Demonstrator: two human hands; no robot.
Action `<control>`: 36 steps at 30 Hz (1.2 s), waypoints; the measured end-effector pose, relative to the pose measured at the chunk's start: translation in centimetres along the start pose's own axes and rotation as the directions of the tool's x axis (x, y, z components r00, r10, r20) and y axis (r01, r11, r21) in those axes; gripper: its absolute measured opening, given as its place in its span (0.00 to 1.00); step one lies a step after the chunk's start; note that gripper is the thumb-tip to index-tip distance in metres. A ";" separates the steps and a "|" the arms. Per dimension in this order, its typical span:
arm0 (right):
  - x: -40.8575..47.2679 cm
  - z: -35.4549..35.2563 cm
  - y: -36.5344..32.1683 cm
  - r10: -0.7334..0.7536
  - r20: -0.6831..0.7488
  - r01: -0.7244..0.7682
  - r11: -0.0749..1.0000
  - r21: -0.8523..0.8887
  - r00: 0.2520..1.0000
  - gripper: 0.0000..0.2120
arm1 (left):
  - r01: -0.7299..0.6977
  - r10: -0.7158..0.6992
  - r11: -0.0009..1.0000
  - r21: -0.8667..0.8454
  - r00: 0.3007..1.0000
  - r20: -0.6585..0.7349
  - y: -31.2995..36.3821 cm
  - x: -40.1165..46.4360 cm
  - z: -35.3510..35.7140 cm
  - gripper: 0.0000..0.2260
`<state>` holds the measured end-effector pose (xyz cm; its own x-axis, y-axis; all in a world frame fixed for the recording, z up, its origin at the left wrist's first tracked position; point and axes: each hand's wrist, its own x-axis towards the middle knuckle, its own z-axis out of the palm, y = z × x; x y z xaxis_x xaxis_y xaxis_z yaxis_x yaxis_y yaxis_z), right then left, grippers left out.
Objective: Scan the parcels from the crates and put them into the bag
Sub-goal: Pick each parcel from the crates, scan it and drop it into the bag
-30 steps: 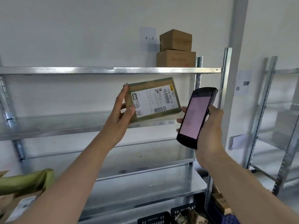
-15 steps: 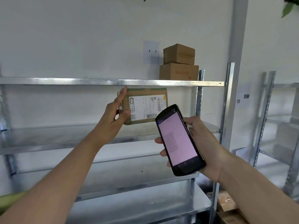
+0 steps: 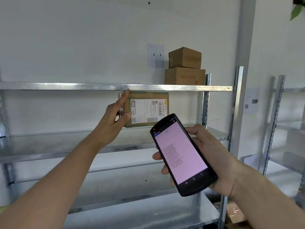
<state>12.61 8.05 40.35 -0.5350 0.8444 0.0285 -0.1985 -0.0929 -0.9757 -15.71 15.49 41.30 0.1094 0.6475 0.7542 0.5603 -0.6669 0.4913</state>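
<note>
A small brown parcel (image 3: 148,109) with a white shipping label stands upright just under the top shelf edge, its base at the second shelf. My left hand (image 3: 115,116) grips its left end, fingers behind it and thumb on the front. My right hand (image 3: 211,156) holds a black handheld scanner (image 3: 181,154), its pink screen facing me with a list of numbers. The scanner is lower and to the right of the parcel. No bag or crate is clearly in view.
A metal shelving rack (image 3: 115,87) fills the view, with two stacked cardboard boxes (image 3: 184,66) on its top shelf beside a paper sign "2 - 3" (image 3: 156,55). A second rack (image 3: 277,113) stands at right. Cardboard parcels (image 3: 234,214) lie low at bottom right.
My left hand has carried the parcel away from me to the second shelf and turned it upright. My right hand lowered the scanner and tilted its screen toward me.
</note>
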 end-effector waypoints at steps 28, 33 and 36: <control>7.5 4.9 6.8 -0.277 -0.190 0.297 0.951 0.087 0.942 0.25 | 0.364 -0.443 0.873 -0.323 0.869 -0.219 -4.1 -9.1 -0.1 0.35; 9.0 7.1 9.3 -0.193 -0.024 0.194 0.974 0.121 0.981 0.26 | 0.487 -0.554 0.832 -0.265 0.736 -0.388 -3.4 -14.4 -2.9 0.33; 9.9 9.5 10.6 -0.151 0.077 0.136 0.976 0.169 0.986 0.26 | 0.549 -0.589 0.799 -0.246 0.631 -0.505 -2.8 -17.8 -5.6 0.31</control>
<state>-2.61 10.36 32.36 -0.5610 0.8053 0.1917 -0.4054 -0.0653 -0.9118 -23.85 3.75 28.93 -0.6757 0.6149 0.4067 0.3060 -0.2680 0.9135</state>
